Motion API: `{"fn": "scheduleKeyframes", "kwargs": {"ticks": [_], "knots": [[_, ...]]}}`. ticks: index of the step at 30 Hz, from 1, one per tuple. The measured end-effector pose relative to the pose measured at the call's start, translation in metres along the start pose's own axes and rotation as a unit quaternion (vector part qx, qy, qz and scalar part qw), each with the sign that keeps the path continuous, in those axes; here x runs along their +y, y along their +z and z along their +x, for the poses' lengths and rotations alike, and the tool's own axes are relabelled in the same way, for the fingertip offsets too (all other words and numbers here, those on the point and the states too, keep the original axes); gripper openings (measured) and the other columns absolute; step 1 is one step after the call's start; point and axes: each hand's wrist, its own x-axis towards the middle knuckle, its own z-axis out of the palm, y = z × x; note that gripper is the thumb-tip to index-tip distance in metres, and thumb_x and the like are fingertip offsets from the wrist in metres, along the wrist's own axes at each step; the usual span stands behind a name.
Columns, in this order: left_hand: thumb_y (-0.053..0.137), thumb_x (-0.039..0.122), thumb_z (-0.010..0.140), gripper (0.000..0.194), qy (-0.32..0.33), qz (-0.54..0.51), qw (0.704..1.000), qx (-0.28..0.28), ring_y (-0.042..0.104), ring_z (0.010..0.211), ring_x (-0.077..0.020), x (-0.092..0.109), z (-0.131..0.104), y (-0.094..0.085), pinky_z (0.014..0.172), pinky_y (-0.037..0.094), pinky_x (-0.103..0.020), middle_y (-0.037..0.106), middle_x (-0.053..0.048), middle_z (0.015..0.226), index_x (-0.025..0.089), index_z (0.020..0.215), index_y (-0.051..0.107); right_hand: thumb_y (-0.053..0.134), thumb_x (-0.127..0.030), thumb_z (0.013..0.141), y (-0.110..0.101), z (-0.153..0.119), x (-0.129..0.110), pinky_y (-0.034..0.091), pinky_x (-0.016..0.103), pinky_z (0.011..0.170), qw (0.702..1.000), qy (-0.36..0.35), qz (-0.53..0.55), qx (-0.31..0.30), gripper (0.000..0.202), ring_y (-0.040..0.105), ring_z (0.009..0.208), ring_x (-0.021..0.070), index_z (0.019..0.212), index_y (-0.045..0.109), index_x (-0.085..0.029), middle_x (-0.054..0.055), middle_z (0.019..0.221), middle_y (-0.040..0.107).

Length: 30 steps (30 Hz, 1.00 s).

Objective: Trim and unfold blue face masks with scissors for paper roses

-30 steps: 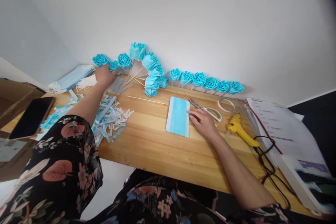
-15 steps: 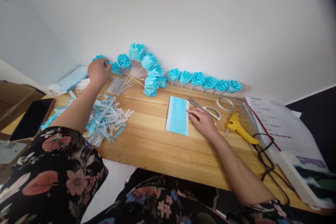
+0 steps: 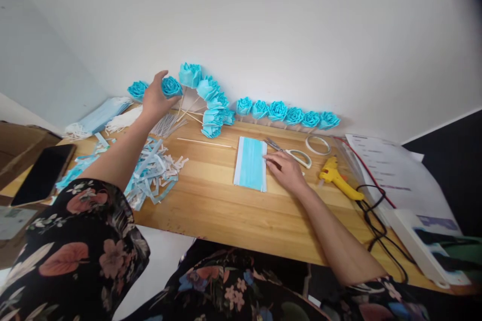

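- Left hand (image 3: 157,98): raised at the back of the desk (image 3: 211,205). Grip apart, thumb and forefinger spread about a blue flower (image 3: 171,87); cannot tell whether the skin touches it.
- That flower: head up, near the wall (image 3: 263,20), just left of a taller flower (image 3: 190,75).
- Another flower (image 3: 137,90) on the far side of the same hand, partly behind it.
- Right hand (image 3: 284,170): low on the desk, fingers loosely bent, tips at the right edge of a flat blue mask (image 3: 250,163). Cannot tell whether the grip is together on that edge or only resting there.
- Mask: lies flat at mid-desk, pale bands down both long sides.
- Thin stick (image 3: 204,142): flat on the desk, left of the mask.
- Flower cluster (image 3: 213,123): between the two hands, toward the wall; heads overlap, pale stems fan leftward.
- Flower row (image 3: 277,110): six heads side by side along the wall, right of the cluster.
- Scissors (image 3: 297,157): just behind the right hand; a roll of tape (image 3: 318,145) beyond them.
- Yellow glue gun (image 3: 340,179): on its side, right of the right hand; black cord (image 3: 376,220) looped beside it.
- Thin wires (image 3: 168,126): bundled by the left wrist.
- Cut scraps (image 3: 152,173): heaped under and beside the left forearm.
- Stack of masks (image 3: 103,116): back left corner.
- Phone (image 3: 43,174): left end, dark screen up.
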Motion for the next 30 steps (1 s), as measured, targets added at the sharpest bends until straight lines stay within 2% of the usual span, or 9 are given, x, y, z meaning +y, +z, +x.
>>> {"fn": "scheduleKeyframes", "kwargs": {"ticks": [3,6,9,12,16,19,21,26,30], "knots": [[0.071,0.028,0.075,0.080,-0.003,0.011,1.000,0.018,0.053,0.126,-0.0268,0.007,0.002,-0.006,0.109,0.040,-0.038,0.047,-0.007,0.147,0.019,0.145,0.035,0.053,-0.026,0.093,0.000,0.000,0.001,0.051,0.043,0.088,1.000,0.000,0.003,-0.001,0.022,0.066,0.095,0.0240,0.104,0.072,-0.023,0.007,0.101,0.073],[0.068,0.032,0.080,0.080,-0.042,0.029,0.999,0.014,0.056,0.119,-0.0260,0.010,0.005,-0.010,0.104,0.043,-0.037,0.050,-0.009,0.144,0.014,0.148,0.030,0.053,-0.026,0.093,0.000,0.000,0.001,0.050,0.044,0.088,1.000,-0.004,0.003,-0.002,0.022,0.066,0.095,0.0242,0.104,0.073,-0.023,0.007,0.101,0.074],[0.068,0.037,0.081,0.083,-0.091,0.069,0.993,-0.013,0.055,0.120,-0.0290,0.005,0.009,-0.008,0.101,0.043,-0.039,0.053,-0.011,0.141,0.014,0.151,0.029,0.053,-0.027,0.093,0.000,0.000,0.001,0.050,0.044,0.087,1.000,-0.006,0.002,0.000,0.022,0.066,0.094,0.0243,0.104,0.073,-0.024,0.007,0.100,0.074],[0.069,0.041,0.077,0.087,-0.113,0.131,0.984,-0.032,0.054,0.123,-0.0344,-0.004,0.013,-0.003,0.101,0.040,-0.044,0.056,-0.014,0.137,0.015,0.151,0.032,0.053,-0.027,0.093,-0.001,0.000,0.001,0.051,0.043,0.086,1.000,-0.005,0.004,-0.002,0.023,0.066,0.094,0.0243,0.104,0.073,-0.024,0.007,0.100,0.074],[0.058,0.054,0.081,0.074,-0.091,0.173,0.980,-0.046,0.045,0.130,-0.0361,-0.020,0.014,0.003,0.106,0.030,-0.049,0.057,-0.012,0.135,0.015,0.142,0.047,0.053,-0.026,0.093,-0.001,0.000,0.001,0.051,0.043,0.087,1.000,-0.006,0.007,-0.003,0.023,0.066,0.096,0.0242,0.105,0.073,-0.023,0.007,0.101,0.074],[0.052,0.063,0.083,0.075,-0.077,0.178,0.980,-0.045,0.040,0.131,-0.0363,-0.031,0.015,0.005,0.105,0.025,-0.053,0.052,-0.013,0.140,0.011,0.138,0.051,0.053,-0.026,0.093,-0.001,0.000,0.001,0.051,0.044,0.087,1.000,-0.005,0.009,-0.006,0.023,0.066,0.095,0.0245,0.104,0.072,-0.022,0.008,0.101,0.074],[0.054,0.062,0.083,0.075,-0.074,0.191,0.978,-0.045,0.041,0.129,-0.0357,-0.035,0.015,0.006,0.104,0.026,-0.053,0.051,-0.015,0.140,0.011,0.138,0.051,0.053,-0.026,0.093,-0.001,0.000,0.002,0.051,0.044,0.088,1.000,-0.004,0.010,-0.007,0.023,0.066,0.095,0.0245,0.104,0.072,-0.022,0.008,0.102,0.074],[0.058,0.057,0.081,0.069,-0.069,0.225,0.970,-0.064,0.050,0.121,-0.0356,-0.036,0.017,0.006,0.099,0.034,-0.050,0.060,-0.013,0.131,0.017,0.136,0.054,0.053,-0.027,0.093,0.000,0.000,0.002,0.051,0.044,0.089,1.000,-0.005,0.013,-0.003,0.022,0.066,0.096,0.0242,0.104,0.072,-0.024,0.007,0.100,0.074],[0.052,0.058,0.081,0.068,-0.043,0.187,0.979,-0.071,0.051,0.122,-0.0358,-0.038,0.016,0.002,0.103,0.030,-0.050,0.062,-0.010,0.128,0.014,0.133,0.057,0.053,-0.027,0.093,0.000,0.000,0.002,0.051,0.045,0.088,1.000,-0.002,0.011,-0.006,0.023,0.066,0.095,0.0246,0.104,0.072,-0.024,0.007,0.101,0.074]]}}
